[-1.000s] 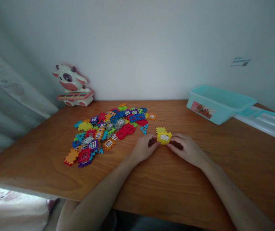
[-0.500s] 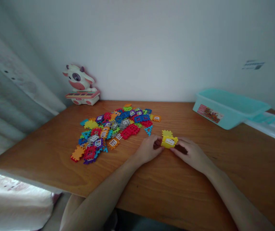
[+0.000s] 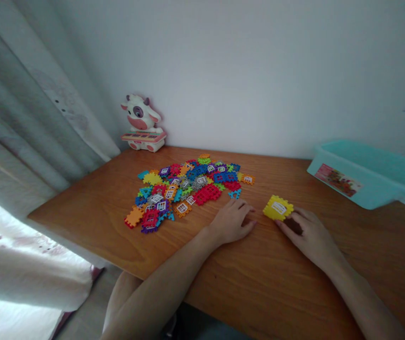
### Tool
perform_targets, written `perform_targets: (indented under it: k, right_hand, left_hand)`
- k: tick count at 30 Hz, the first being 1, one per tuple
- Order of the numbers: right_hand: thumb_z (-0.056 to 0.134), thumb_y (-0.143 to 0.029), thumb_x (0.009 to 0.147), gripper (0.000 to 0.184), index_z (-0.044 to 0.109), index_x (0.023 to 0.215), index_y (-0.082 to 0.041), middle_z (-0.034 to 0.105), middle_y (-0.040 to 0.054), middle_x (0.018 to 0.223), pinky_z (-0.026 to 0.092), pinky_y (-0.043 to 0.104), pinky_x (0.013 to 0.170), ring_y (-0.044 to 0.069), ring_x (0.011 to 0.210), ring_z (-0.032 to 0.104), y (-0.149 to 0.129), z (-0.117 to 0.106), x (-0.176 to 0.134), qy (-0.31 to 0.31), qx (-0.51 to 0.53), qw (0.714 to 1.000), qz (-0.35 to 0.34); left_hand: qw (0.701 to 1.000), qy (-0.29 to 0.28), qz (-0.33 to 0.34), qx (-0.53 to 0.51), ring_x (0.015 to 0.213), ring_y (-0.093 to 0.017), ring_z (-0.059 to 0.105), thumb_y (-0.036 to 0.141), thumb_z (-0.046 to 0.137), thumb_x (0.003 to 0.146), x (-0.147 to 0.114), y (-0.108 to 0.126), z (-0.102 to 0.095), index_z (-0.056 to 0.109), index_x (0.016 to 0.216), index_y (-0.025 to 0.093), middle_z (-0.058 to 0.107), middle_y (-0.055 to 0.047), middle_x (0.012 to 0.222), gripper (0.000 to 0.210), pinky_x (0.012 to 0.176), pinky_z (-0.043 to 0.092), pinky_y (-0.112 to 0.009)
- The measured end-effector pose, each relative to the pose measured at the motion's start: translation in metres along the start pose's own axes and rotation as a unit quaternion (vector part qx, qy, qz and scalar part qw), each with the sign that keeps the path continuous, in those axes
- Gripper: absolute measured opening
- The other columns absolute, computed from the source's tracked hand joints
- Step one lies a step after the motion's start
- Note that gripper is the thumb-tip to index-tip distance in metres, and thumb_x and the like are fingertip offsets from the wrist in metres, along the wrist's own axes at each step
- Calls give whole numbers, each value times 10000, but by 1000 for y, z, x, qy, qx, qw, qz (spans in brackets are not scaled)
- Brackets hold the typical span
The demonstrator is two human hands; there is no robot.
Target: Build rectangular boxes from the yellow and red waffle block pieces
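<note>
Between the thumb and fingers of my right hand (image 3: 306, 231) is a yellow building-block piece (image 3: 278, 208) with notched edges and a white window insert. It looks like more than one yellow panel joined, though the lower part is partly hidden. My left hand (image 3: 233, 221) is apart from it, low over the wood with fingers stretched and nothing in them. Just beyond those fingers lies a small blue triangular piece (image 3: 235, 194). A pile of colourful notched blocks (image 3: 207, 193), several with white window inserts, spreads to the left.
A turquoise plastic bin (image 3: 347, 174) with a picture label stands at the right rear of the wooden table (image 3: 255, 278). A toy cow with a keyboard (image 3: 143, 125) sits at the back left against the wall. Pale curtains (image 3: 46, 118) hang along the left side.
My left hand has let go of the yellow piece and drawn away to its left, fingers loosened. The right hand still holds the piece, now turned flatter. The view has swung left.
</note>
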State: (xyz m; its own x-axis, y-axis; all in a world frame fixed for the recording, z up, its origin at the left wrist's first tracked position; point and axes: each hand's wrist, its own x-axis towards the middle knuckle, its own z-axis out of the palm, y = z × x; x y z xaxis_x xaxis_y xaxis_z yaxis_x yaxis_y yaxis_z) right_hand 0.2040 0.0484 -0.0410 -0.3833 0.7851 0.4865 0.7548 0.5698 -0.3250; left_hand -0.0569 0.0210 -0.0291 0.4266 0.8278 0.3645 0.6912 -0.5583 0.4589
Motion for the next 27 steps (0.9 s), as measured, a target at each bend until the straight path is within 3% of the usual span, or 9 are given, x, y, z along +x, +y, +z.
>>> perform_targets:
  k: [4,8,13,21,24,27]
  right_hand:
    - [492,-611,919,431,681,875,-226,712,172,1084,546,580,895,382,1012,681,4,5,-1,-2,-11,1000,4]
    - [529,-664,877,490,655,1038,-218,716,169,1075,548,585,883,390,991,682,4,5,-1,1,0,1000,29]
    - [557,-711,836,544,632,1065,-224,714,170,1084,551,589,877,400,989,684,6,6,0,9,7,999,43]
    - [659,-720,765,541,603,1094,-295,715,163,1047,574,590,797,416,926,699,9,11,-3,18,5,997,77]
    - [634,-763,744,621,594,1158,-302,716,175,1096,527,681,870,465,998,682,6,7,-3,41,0,996,76]
    - [546,-767,790,576,603,1151,-323,726,175,1136,403,762,1011,490,1081,658,4,-1,-1,57,4,996,72]
  left_hand:
    - [993,4,-16,117,1249,-307,523,427,543,971,1,-6,-17,630,1227,189,596,-133,1335,361,1084,442,-462]
    - [977,39,-103,181,1319,-343,464,460,549,961,0,-24,-31,589,1297,207,513,-139,1466,422,1103,408,-514]
    - [960,47,-174,212,1369,-385,412,528,511,964,-7,-45,-36,590,1297,179,461,-180,1515,488,1135,347,-578]
    - [955,28,-176,238,1172,-343,539,482,510,972,-5,-39,-39,624,1171,176,611,-159,1260,382,983,470,-507]
    - [954,34,-188,232,1181,-345,534,467,499,978,-4,-40,-41,630,1165,180,609,-160,1265,367,981,469,-508]
    - [956,53,-180,226,1276,-355,486,444,487,988,-5,-46,-39,642,1151,167,562,-171,1371,357,1062,411,-538]
